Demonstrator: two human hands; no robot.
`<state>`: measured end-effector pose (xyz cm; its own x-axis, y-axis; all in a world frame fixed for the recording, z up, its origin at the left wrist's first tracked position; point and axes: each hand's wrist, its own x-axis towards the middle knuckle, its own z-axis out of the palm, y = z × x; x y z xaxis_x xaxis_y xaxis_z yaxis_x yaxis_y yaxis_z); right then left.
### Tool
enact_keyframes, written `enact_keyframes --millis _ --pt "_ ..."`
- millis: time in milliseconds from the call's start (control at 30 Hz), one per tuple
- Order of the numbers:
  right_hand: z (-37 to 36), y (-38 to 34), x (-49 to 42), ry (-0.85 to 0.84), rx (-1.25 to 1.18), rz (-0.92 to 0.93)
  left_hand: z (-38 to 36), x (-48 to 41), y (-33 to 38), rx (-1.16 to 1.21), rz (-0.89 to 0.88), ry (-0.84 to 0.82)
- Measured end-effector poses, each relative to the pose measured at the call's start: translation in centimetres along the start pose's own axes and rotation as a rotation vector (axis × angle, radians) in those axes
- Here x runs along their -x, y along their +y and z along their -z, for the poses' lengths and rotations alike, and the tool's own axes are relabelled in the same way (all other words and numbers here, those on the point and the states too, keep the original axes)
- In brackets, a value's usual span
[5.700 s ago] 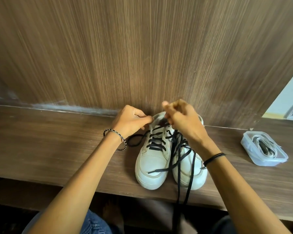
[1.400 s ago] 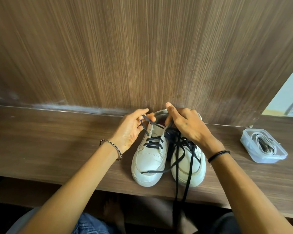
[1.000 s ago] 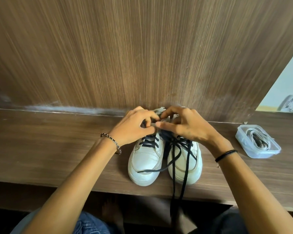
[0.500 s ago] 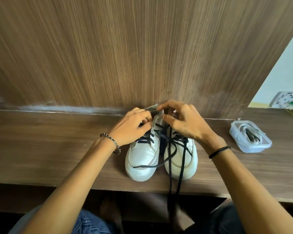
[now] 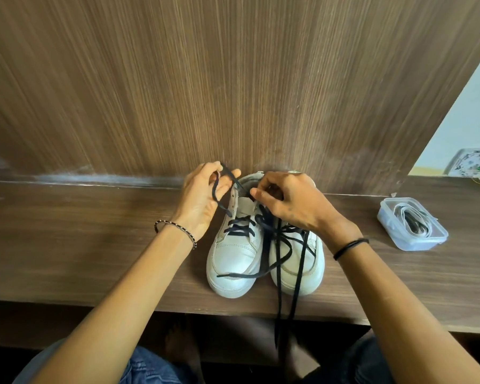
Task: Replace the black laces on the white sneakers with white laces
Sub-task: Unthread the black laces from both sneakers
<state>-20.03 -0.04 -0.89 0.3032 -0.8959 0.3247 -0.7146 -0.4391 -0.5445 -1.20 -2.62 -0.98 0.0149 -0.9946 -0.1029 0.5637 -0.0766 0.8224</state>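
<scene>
Two white sneakers stand side by side on the wooden shelf [image 5: 67,245], toes toward me. The left sneaker [image 5: 234,259] keeps black lace [image 5: 240,230] only in its lower eyelets. My left hand [image 5: 203,200] pinches a loose loop of that lace above the shoe's left side. My right hand [image 5: 291,203] grips the lace at the left sneaker's tongue, covering the top of the right sneaker [image 5: 297,261]. Loose black lace ends [image 5: 279,300] hang over the shelf's front edge. White laces [image 5: 412,221] lie in a clear container at the right.
The clear plastic container [image 5: 424,242] sits on the shelf about a hand's width right of the shoes. A wood-grain wall [image 5: 233,79] rises directly behind them. My knees in jeans [image 5: 147,367] are below the shelf edge. A wall socket [image 5: 477,163] is at far right.
My left hand has drawn a length of black lace up and left out of the left sneaker's upper eyelets; my right hand stayed at the tongue. The view shifted slightly.
</scene>
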Motion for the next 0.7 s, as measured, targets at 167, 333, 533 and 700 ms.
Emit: enact_keyframes --millis 167,333,533,700 --pt "0.1 0.3 0.0 -0.015 -0.025 0.009 0.0 1.6 0.1 -1.169 -0.441 -0.333" --pt "0.3 0.6 0.1 -0.048 -0.062 0.007 1.6 1.2 -0.6 -1.589 -0.54 -0.528" --pt "0.5 0.3 0.1 -0.027 -0.052 -0.02 1.3 0.8 -1.0 -1.472 -0.672 -0.415" --pt "0.8 0.1 0.3 -0.034 -0.057 -0.041 0.6 1.1 -2.3 -1.211 -0.597 -0.104"
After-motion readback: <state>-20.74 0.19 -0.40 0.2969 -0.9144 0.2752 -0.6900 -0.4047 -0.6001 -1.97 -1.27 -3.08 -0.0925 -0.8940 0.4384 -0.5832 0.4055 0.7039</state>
